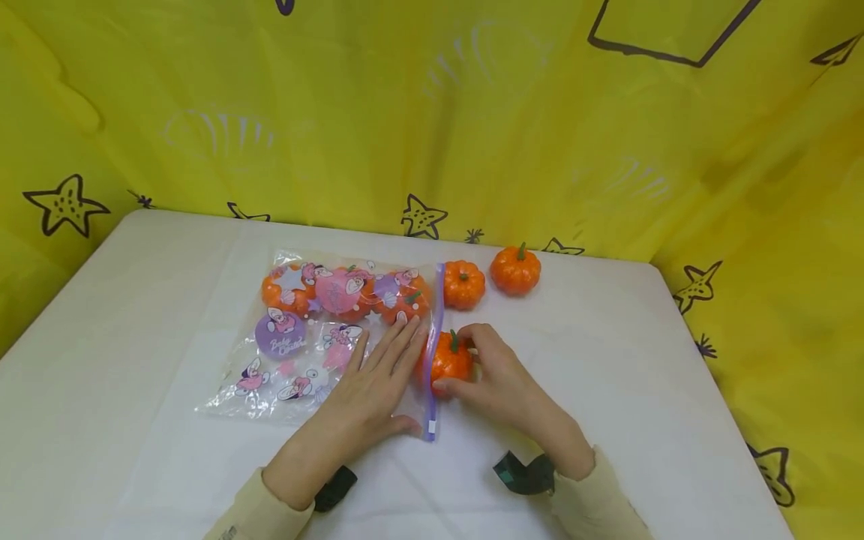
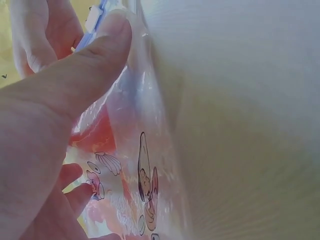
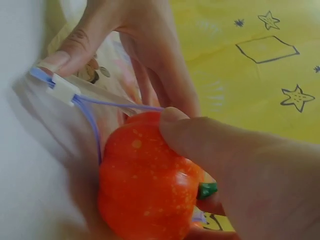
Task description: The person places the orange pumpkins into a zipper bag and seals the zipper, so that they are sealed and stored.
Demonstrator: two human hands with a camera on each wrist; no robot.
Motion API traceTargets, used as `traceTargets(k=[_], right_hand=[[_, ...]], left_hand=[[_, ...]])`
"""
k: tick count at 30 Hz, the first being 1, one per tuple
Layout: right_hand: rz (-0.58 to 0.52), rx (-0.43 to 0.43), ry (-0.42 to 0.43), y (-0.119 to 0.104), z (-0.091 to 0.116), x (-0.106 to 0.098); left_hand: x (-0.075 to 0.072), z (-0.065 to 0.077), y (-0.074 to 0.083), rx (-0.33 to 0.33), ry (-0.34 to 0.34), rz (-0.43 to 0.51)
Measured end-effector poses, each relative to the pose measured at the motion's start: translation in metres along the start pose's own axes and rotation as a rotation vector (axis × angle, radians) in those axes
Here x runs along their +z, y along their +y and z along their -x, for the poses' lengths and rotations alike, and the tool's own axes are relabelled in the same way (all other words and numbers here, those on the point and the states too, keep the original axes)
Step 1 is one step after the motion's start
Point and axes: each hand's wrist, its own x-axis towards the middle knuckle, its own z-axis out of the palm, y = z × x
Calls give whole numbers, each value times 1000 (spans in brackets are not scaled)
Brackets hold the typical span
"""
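A clear zip bag [image 1: 283, 379] with purple and pink cartoon prints lies flat, its purple-edged mouth facing right. Several small orange pumpkins [image 1: 274, 298] show through its far side. My left hand [image 1: 367, 390] lies on top near the mouth with its fingers extended; in the right wrist view its thumb [image 3: 60, 61] touches the corner by the white slider [image 3: 63, 90]. Between thumb and fingers, my right hand [image 1: 509, 379] grips another pumpkin [image 1: 454, 364] with a green stem. That pumpkin is partly inside the parted purple edges [image 3: 95, 125].
Two more pumpkins stand on the white table [image 1: 607, 420] beyond my right hand: one pumpkin [image 1: 466, 285] against the bag's edge, one pumpkin [image 1: 515, 270] farther right. A yellow curtain [image 1: 378, 112] with sea drawings hangs behind the table and along its sides.
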Motion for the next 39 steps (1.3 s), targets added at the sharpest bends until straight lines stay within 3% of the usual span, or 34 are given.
traceTargets(k=[5,9,14,24,29,32,39], right_hand=[[89,9,11,-1,2,8],[56,-16,-36,-2,6,9],[27,24,-80,0,16,7],[80,-23,109,4,16,16],[115,3,165,1,11,17],[120,16,134,1,6,13],[18,-15,-37,6,3,2]], left_hand=[[1,3,-1,3,-3,8],[3,7,-1,-18,-13,12],[7,13,0,-30,-46,24],[5,11,3,18,-22,-44],[2,5,7,27,-15,-48],[1,2,10,36,-6,-43],[0,2,8,21,11,-52]])
